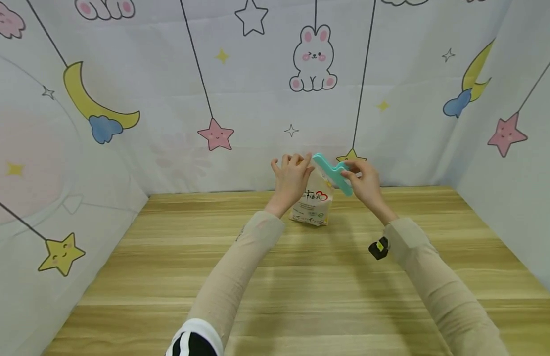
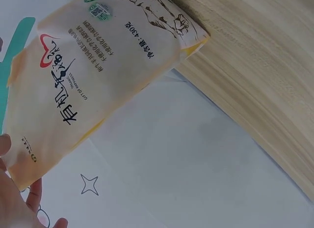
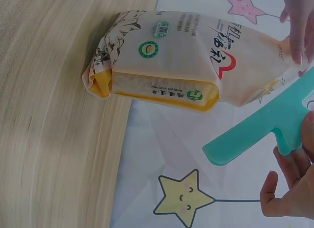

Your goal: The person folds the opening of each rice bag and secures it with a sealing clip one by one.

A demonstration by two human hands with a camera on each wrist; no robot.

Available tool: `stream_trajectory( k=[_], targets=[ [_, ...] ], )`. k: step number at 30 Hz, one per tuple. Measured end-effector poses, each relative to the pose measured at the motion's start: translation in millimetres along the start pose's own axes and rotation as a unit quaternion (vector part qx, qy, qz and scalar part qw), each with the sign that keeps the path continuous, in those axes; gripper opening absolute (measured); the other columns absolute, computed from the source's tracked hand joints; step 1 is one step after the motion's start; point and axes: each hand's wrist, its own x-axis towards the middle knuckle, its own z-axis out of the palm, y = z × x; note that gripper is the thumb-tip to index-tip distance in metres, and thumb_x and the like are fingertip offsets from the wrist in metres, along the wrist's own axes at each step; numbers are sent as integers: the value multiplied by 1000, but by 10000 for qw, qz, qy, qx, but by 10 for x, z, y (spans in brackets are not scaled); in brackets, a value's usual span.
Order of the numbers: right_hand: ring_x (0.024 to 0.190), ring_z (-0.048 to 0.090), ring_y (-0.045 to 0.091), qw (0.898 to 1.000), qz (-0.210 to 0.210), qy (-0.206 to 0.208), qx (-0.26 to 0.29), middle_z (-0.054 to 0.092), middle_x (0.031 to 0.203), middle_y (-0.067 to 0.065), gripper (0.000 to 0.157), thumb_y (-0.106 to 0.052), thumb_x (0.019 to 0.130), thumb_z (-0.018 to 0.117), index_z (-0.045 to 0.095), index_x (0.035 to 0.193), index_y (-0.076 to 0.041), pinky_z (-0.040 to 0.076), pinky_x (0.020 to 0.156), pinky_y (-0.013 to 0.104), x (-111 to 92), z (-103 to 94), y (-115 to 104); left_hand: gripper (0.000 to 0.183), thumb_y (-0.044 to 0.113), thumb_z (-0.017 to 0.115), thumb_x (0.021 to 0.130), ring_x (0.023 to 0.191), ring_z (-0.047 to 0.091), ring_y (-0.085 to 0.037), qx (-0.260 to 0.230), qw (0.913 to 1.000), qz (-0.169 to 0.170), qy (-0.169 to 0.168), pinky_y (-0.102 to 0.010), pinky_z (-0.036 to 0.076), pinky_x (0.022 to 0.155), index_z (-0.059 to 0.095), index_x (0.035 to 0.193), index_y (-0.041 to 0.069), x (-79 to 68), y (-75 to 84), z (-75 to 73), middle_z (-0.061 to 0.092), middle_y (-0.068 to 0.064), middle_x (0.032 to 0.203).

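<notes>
A cream paper-like food bag (image 1: pixel 311 210) with Chinese print, a red heart and yellow side edges stands upright at the back of the table. My left hand (image 1: pixel 293 177) pinches its top corner between thumb and fingers, as the left wrist view of the bag (image 2: pixel 98 85) shows. In my right hand (image 1: pixel 365 182) is a teal bag clip (image 1: pixel 332 173), pinched by its handle and tilted beside the bag's top. The right wrist view puts the long clip bar (image 3: pixel 240 139) close to the narrowed bag top (image 3: pixel 267 56); whether they touch, I cannot tell.
The wood-grain table (image 1: pixel 190 257) spreads out in front of the bag. Behind it hangs a pale cloth (image 1: pixel 257 99) printed with stars, moons and a rabbit. A small black device (image 1: pixel 379 248) sits at the right wrist.
</notes>
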Motion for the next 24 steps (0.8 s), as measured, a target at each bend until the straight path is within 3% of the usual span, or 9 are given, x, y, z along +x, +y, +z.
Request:
stream_trajectory(
  k=[9,16,24],
  targets=[
    [82,50,22,9998,109,29,138,59,94,20,23,-11,84,59,58,103,3,37,71,29,9,50,21,33,30,44,93,99,48,-21,-389,9990,197,-36,-35,40,86,56,120,14,10,-27,-9,58,-4,107],
    [80,49,19,9998,109,51,163,59,92,19,22,-12,84,59,59,101,3,37,70,29,8,63,47,34,30,45,93,96,48,-21,-480,9986,197,-88,-34,42,79,56,120,14,16,-28,-22,59,-4,106],
    [73,47,15,9999,20,110,93,60,88,19,21,-11,83,60,59,98,3,36,66,27,17,82,67,34,32,44,92,98,49,-21,-407,9990,108,-116,-36,40,81,55,121,15,19,-39,-24,59,-3,108]
  ],
)
